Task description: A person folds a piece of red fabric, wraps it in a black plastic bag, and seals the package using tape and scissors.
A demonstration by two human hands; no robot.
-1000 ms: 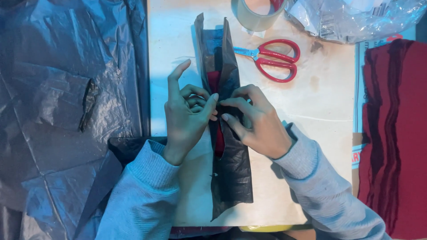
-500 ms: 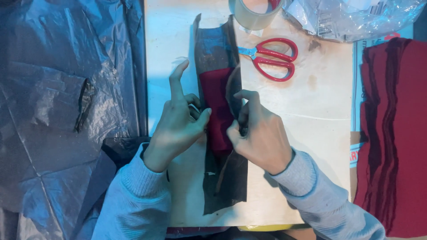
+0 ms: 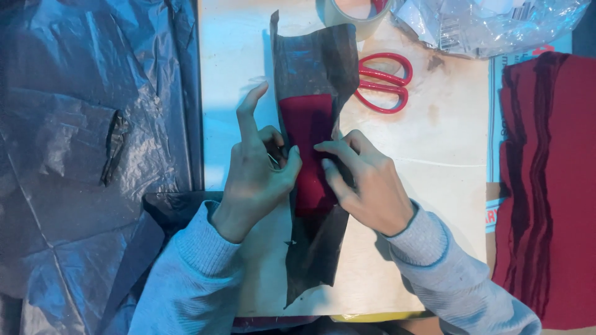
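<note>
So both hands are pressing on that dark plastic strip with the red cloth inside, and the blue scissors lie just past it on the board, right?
Nearly. The scissors have red handles, not blue, as the head view shows. The rest holds.

You see a dim scene under cool blue light. Glare shines off the crinkled plastic sheet [image 3: 81, 124]. Focus stays sharp.

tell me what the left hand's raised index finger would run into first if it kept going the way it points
The left hand has its index finger aimed up the board and slightly right, toward the grey plastic strip. That strip's left edge looks first in line; beyond it sits the tape roll. Height above the board is unclear.
</note>
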